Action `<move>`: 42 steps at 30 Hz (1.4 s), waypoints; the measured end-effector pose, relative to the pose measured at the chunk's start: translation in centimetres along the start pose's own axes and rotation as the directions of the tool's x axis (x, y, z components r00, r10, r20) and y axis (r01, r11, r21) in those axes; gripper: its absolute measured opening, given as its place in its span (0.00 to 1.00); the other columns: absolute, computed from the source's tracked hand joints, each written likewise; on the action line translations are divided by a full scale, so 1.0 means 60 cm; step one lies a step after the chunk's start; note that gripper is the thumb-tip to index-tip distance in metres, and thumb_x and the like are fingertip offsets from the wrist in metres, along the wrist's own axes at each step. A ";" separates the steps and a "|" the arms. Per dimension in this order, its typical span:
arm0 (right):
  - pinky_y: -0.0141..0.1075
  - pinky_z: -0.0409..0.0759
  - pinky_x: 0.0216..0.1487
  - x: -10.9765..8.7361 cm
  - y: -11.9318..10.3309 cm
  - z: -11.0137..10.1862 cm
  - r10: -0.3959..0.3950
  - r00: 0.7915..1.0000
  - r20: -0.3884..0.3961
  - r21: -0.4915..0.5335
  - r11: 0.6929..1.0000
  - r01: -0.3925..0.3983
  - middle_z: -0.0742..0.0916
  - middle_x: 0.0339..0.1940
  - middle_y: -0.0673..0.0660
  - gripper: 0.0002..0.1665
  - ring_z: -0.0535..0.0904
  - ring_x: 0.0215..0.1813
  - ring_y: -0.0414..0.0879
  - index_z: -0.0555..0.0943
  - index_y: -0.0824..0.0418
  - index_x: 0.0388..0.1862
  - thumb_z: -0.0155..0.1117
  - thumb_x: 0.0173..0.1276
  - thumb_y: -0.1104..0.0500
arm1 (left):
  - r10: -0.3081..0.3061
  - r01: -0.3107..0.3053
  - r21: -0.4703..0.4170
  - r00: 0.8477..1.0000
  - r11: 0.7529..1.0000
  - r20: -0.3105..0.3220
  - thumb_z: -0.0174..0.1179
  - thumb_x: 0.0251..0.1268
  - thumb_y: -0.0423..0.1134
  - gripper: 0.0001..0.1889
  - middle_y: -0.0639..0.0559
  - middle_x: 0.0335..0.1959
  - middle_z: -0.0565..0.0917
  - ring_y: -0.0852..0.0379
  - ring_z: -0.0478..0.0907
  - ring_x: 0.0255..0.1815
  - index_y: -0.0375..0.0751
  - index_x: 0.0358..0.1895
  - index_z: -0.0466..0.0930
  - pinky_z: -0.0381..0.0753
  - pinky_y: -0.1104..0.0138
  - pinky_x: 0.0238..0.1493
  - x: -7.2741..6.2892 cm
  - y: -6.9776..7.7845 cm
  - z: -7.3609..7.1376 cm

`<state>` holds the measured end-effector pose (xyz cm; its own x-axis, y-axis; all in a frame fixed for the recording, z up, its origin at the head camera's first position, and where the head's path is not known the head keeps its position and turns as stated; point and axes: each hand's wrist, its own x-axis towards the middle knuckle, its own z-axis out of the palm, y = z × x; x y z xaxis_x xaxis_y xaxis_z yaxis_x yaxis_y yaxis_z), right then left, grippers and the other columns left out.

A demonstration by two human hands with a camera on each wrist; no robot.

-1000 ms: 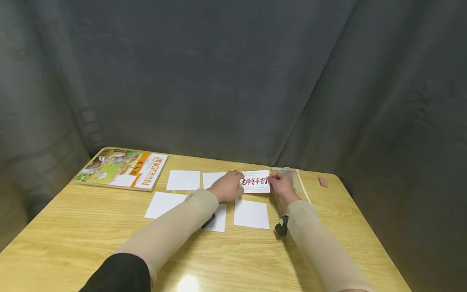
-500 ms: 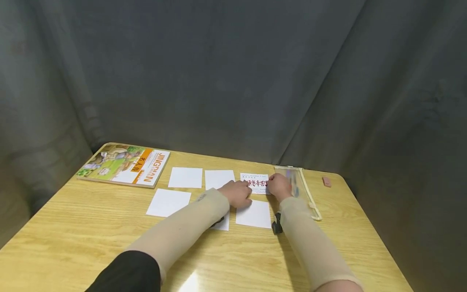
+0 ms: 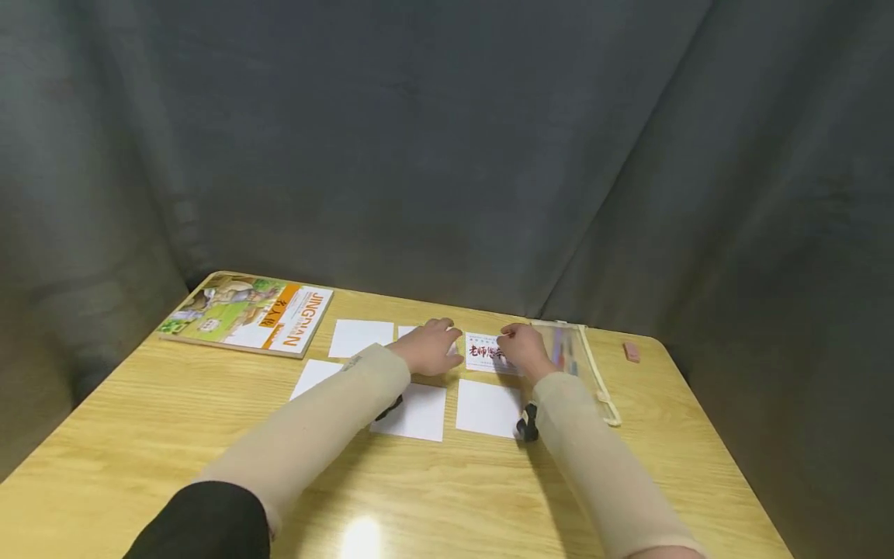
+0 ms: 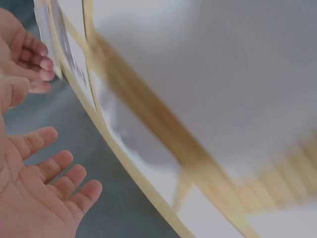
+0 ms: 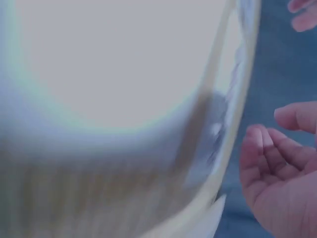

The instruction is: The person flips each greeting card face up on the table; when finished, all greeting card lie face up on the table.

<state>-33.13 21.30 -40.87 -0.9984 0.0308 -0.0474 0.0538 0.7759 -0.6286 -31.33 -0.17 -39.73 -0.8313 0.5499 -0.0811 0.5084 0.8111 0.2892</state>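
Rear passage is barred by the curtain point(image 3: 391, 155) behind the far edge. Between the left hand point(image 3: 431, 348) and the right hand point(image 3: 525, 349), a gap admits access to the printed card point(image 3: 482, 353) from above; the right hand obstructs its right end. Low passage exists along the near surface point(image 3: 447, 497) between both sleeves point(image 3: 608, 466), and narrowly between pouch point(image 3: 567, 353) and pink block point(image 3: 632, 352).

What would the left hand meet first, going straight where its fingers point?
The left hand would likely meet the red-lettered card, just right of it; height is unclear, so it might pass above toward the right hand.
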 end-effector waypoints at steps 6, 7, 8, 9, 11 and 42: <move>0.46 0.80 0.57 0.007 -0.046 0.033 0.012 0.994 0.113 0.205 0.978 -0.035 0.84 0.56 0.66 0.22 0.81 0.52 0.54 0.78 0.71 0.63 0.56 0.77 0.60 | -0.074 0.075 -0.030 0.997 0.997 0.026 0.50 0.82 0.53 0.33 0.38 0.80 0.60 0.41 0.56 0.80 0.37 0.79 0.62 0.59 0.51 0.78 -0.023 -0.050 -0.008; 0.46 0.81 0.55 0.007 -0.052 0.039 0.011 0.992 0.125 0.215 0.976 -0.037 0.85 0.54 0.66 0.21 0.81 0.50 0.53 0.78 0.72 0.63 0.56 0.77 0.61 | -0.074 0.075 -0.028 0.996 0.997 0.041 0.50 0.82 0.54 0.34 0.38 0.81 0.59 0.42 0.55 0.81 0.37 0.80 0.61 0.58 0.52 0.78 -0.027 -0.055 -0.006; 0.44 0.81 0.54 0.009 -0.058 0.045 0.011 0.991 0.133 0.217 0.975 -0.040 0.86 0.51 0.65 0.20 0.82 0.49 0.52 0.79 0.71 0.62 0.57 0.77 0.61 | -0.068 0.069 -0.024 0.996 0.997 0.054 0.50 0.81 0.54 0.34 0.38 0.81 0.59 0.42 0.55 0.81 0.37 0.80 0.61 0.57 0.52 0.79 -0.031 -0.060 -0.003; 0.43 0.81 0.52 0.010 -0.063 0.050 0.009 0.990 0.142 0.214 0.976 -0.039 0.87 0.49 0.64 0.20 0.82 0.47 0.51 0.79 0.71 0.61 0.57 0.77 0.61 | -0.061 0.062 -0.022 0.996 0.998 0.069 0.50 0.81 0.54 0.34 0.38 0.81 0.58 0.42 0.54 0.81 0.37 0.80 0.61 0.57 0.52 0.79 -0.036 -0.064 0.000; 0.43 0.82 0.51 0.012 -0.074 0.060 -0.009 0.987 0.163 0.197 0.980 -0.023 0.87 0.46 0.62 0.19 0.82 0.45 0.51 0.80 0.72 0.60 0.57 0.76 0.62 | -0.052 0.054 -0.021 0.994 0.998 0.100 0.51 0.80 0.54 0.35 0.37 0.81 0.58 0.41 0.54 0.81 0.36 0.80 0.61 0.57 0.51 0.79 -0.046 -0.070 0.003; 0.27 0.80 0.30 0.010 -0.091 0.071 0.066 0.976 0.209 0.457 0.875 -0.158 0.82 0.29 0.56 0.09 0.76 0.26 0.40 0.81 0.76 0.47 0.60 0.73 0.70 | 0.019 -0.024 0.070 0.997 0.997 0.077 0.57 0.74 0.41 0.08 0.48 0.42 0.82 0.48 0.82 0.44 0.42 0.37 0.79 0.80 0.53 0.56 -0.057 -0.074 0.005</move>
<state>-33.96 14.42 -40.77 -0.9668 -0.0505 -0.2506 0.2125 0.3858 -0.8977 -30.66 -5.57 -41.04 -0.8018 0.5788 -0.1488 0.5428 0.8095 0.2240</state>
